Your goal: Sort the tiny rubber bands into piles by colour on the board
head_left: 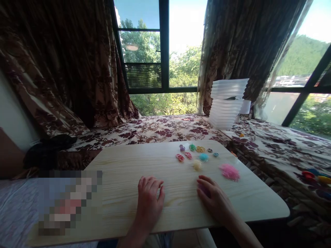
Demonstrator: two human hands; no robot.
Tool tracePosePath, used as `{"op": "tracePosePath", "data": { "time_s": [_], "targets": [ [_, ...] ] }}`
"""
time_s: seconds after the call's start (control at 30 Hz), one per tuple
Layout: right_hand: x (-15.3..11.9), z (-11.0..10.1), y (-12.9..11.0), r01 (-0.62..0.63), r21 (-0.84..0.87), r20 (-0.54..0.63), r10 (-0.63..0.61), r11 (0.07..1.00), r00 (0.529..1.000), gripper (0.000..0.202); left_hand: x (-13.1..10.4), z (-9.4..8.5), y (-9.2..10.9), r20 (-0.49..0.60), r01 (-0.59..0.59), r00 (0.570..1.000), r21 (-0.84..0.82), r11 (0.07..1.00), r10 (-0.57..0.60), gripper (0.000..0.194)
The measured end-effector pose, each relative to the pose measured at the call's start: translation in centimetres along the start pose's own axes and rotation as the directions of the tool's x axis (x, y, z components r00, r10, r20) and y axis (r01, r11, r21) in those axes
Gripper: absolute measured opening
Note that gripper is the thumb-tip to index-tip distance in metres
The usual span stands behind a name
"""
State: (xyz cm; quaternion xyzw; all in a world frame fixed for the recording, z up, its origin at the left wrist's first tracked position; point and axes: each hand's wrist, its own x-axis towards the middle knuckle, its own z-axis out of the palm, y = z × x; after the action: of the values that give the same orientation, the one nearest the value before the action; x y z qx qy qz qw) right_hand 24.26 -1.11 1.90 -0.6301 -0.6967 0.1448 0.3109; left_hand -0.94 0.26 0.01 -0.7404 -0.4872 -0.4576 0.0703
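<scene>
Seemingly little is sorted yet; the left hand (149,199) lies flat on the counter (124,193), fingers spread and empty; the right hand (213,198) curls over something purplish, grip unclear; small coloured bands (192,151) and a pink tuft (229,172) lie loose right of centre.

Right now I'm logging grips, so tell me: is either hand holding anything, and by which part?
The left hand lies flat on the wooden board, holding nothing. The right hand covers something purplish; whether it grips it cannot be told.
</scene>
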Motion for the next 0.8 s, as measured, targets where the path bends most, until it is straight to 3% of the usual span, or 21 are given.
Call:
{"op": "tracePosePath", "data": {
  "time_s": [0.27,0.43,0.67,0.8],
  "targets": [
    [0.2,1.2,-1.3,0.061,0.099,-0.121,-0.049,0.993,0.991,0.035,0.1,0.0,0.1,0.01,0.04,0.999,-0.043,0.998,-0.04,0.02],
    [0.8,1.0,-1.7,0.096,0.22,-0.136,-0.067,0.971,0.988,0.028,1.2,0.0,2.1,0.119,0.073,0.991,-0.055,0.996,-0.066,0.017],
    [1.6,-3.0,0.5,0.048,0.328,-0.15,0.002,0.943,0.989,0.036,2.3,2.3,6.3,0.336,0.129,0.938,-0.125,0.984,-0.081,0.031],
    [0.2,-5.2,2.7,-0.034,0.317,-0.154,0.086,0.948,0.984,0.032,2.6,3.2,8.2,0.492,0.253,0.86,-0.179,0.951,-0.136,0.054]
  ]
}}
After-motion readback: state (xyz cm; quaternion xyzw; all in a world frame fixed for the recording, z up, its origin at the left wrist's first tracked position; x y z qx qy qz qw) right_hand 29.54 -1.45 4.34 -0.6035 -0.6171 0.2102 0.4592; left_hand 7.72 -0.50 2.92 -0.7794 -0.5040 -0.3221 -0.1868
